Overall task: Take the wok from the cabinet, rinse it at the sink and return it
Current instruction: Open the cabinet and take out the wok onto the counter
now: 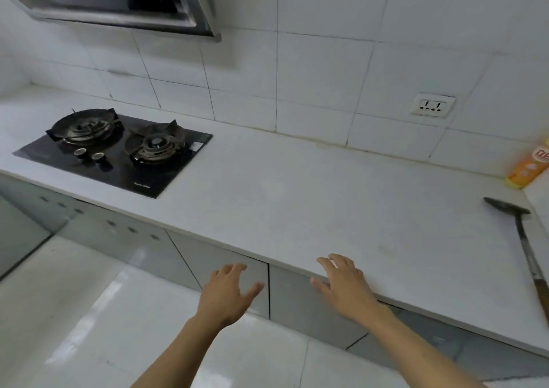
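Note:
No wok and no sink show in this view. Grey cabinet doors (237, 271) run under the white countertop (297, 194), all shut. My left hand (225, 292) hovers with fingers spread in front of a cabinet door, just left of the dark seam between two doors. My right hand (344, 283) is held out with fingers apart over the countertop's front edge, above the neighbouring door (294, 301). Neither hand holds anything.
A black two-burner gas hob (116, 150) is set in the counter at the left, under a range hood (118, 1). A dark spatula (523, 239) lies at the right edge, with an orange bottle (528, 167) behind it. A wall socket (432, 105) sits on the tiles.

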{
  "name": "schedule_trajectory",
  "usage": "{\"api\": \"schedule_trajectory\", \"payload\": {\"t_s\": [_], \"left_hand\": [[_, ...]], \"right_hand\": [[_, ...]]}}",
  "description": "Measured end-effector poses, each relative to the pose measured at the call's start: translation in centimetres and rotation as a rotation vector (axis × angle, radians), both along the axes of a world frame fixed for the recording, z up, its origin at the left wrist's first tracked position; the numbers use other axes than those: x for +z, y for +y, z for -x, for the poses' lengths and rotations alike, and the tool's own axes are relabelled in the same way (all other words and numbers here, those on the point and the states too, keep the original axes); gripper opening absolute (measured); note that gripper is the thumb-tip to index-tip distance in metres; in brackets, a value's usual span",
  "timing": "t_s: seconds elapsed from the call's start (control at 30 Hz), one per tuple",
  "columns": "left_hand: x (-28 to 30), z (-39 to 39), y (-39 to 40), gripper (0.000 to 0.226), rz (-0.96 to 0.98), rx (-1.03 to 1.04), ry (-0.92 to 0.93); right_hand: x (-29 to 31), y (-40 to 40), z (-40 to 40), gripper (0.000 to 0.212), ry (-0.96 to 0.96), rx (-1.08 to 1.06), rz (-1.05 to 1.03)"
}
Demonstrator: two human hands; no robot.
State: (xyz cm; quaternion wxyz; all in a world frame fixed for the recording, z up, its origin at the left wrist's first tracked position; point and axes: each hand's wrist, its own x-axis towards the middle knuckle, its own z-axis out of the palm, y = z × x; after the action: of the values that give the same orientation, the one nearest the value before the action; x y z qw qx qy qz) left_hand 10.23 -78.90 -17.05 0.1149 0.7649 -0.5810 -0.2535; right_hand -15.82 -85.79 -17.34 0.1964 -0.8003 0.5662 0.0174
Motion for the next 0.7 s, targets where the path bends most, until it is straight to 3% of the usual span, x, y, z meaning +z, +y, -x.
{"api": "schedule_trajectory", "payload": {"t_s": [0.17, 0.4, 0.53, 0.7], "left_hand": [[-2.3, -1.4, -2.7, 0.066, -0.036, 0.086, 0.242], [-6.2, -3.1, -7.2, 0.046, -0.154, 0.616, 1.09], [-9.6, -3.6, -9.9, 0.06, -0.181, 0.967, 1.565], [-13.2, -3.5, -11.7, 0.079, -0.162, 1.179, 1.872]], "right_hand": [[-2.0, -2.5, -2.2, 0.057, 0.012, -0.005, -0.031], [-6.1, -5.0, -5.9, 0.056, -0.01, -0.041, -0.044], [-8.7, -6.8, -7.4, 0.056, 0.017, -0.03, 0.018], [-11.2, -7.5, -7.7, 0.052, 0.04, -0.071, 0.043]]}}
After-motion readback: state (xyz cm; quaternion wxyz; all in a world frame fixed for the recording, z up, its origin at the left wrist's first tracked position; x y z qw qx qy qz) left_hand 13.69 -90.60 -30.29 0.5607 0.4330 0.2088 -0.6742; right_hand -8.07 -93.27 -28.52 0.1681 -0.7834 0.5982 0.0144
